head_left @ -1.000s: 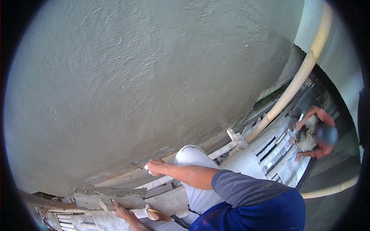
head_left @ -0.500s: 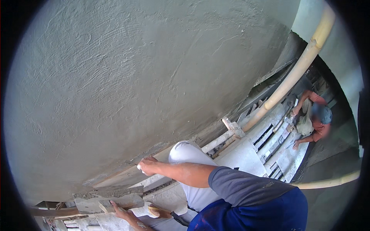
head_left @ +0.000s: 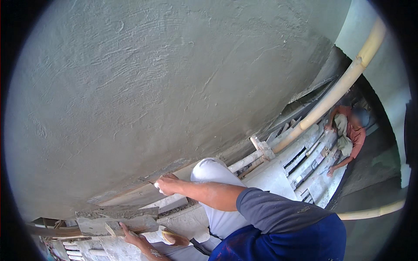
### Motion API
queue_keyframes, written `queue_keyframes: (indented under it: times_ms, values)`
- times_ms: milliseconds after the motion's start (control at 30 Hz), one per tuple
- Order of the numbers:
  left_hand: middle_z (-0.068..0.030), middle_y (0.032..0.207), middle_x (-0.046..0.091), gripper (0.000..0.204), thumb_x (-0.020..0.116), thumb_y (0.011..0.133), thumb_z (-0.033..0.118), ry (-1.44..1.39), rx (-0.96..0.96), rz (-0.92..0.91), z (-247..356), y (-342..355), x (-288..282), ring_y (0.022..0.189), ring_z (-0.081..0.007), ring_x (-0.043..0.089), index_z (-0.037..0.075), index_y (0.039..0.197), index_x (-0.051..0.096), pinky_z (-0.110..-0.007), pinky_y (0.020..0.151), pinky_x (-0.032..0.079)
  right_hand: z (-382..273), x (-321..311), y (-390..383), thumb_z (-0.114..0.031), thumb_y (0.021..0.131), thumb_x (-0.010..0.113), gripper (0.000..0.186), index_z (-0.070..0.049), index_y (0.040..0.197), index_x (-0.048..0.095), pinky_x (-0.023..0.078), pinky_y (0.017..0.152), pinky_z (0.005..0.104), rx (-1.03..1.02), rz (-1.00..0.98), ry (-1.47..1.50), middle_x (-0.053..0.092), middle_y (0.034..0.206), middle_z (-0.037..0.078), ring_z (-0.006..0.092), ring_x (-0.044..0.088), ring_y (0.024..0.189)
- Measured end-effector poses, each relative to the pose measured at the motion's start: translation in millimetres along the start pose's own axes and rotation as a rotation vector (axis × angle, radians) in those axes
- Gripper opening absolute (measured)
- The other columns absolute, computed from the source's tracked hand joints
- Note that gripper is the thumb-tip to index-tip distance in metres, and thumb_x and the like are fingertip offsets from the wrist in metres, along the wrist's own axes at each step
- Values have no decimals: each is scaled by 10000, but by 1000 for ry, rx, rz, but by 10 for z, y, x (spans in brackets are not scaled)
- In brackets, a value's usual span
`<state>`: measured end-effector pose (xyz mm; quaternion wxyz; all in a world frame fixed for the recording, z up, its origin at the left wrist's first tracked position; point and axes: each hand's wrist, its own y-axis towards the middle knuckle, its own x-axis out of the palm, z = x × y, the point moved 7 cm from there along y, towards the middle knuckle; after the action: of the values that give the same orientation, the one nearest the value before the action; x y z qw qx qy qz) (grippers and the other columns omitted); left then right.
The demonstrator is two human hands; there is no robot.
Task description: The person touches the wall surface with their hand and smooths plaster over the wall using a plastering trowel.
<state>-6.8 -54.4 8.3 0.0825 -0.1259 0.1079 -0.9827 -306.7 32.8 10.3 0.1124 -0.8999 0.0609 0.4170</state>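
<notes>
- Your right hand (head_left: 166,184), clenched on a mostly hidden tool (head_left: 150,182), edges left along the wall (head_left: 143,108).
- Your left hand (head_left: 131,237) grips the mortar board (head_left: 93,227), keeping it handy.

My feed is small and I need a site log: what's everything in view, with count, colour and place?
Wall: 1, grey, upper left and centre
Bamboo poles: 2 large, pale yellow, right side
Planks: several, whitish, lower left to right
Co-worker: 1, reddish top, right
Board: 1, grey, lower left
Sandal: 1, yellow strap, lower centre
Trousers: 1 pair, whitish, lower centre
Top: 1, blue, grey sleeve, lower right
Left hand: 1, bare, holding the board
Right hand: 1, white-smeared, near the wall's lower edge; grip unclear
</notes>
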Motion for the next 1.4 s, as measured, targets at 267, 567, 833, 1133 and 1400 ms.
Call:
queue_keyframes:
  times_ms: [267, 567, 833, 1133, 1400]
  values:
    - [-162, 1172, 576, 610, 785, 767, 256, -51, -1, -4, 5, -14, 13, 960, -267, 594, -89, 1196, 521, -427, 834, 504, 97, 44, 13, -98, 744, 605, 166, -38, 883, 675, 524, 766, 475, 23, -22, -43, 678, 922, 184, 368, 651, 917]
    - [-150, 1186, 573, 569, 766, 787, 173, -103, 20, 58, -5, 24, -28, 969, -257, 591, -59, 1235, 502, -422, 847, 502, -81, -217, -174, -230, 815, 620, 294, -96, 1077, 635, 494, 823, 476, -36, 100, 15, 666, 994, 181, 381, 624, 962]
    - [-134, 1228, 563, 504, 707, 824, 70, -188, 137, 4, 32, 39, -94, 1021, -249, 576, -22, 1266, 483, -414, 871, 489, 91, -1202, -588, -293, 798, 655, 327, -104, 1063, 667, 503, 832, 398, 72, 303, 184, 668, 1033, 165, 314, 641, 954]
    - [-178, 1156, 578, 546, 747, 796, 107, -124, 187, 57, -49, 154, -180, 939, -274, 593, -71, 1230, 467, -411, 813, 510, -2582, -3064, -2085, -199, 804, 745, 192, -29, 824, 657, 454, 615, 244, -697, 415, 462, 613, 772, 46, 108, 569, 681]
    - [-137, 1161, 586, 485, 734, 795, 66, -224, 162, 8, -108, 179, -108, 990, -251, 587, -51, 1205, 503, -382, 844, 484, -3394, -3221, -3001, -208, 783, 675, 210, -25, 698, 618, 449, 518, 248, -972, 414, 588, 631, 694, 59, 134, 604, 615]
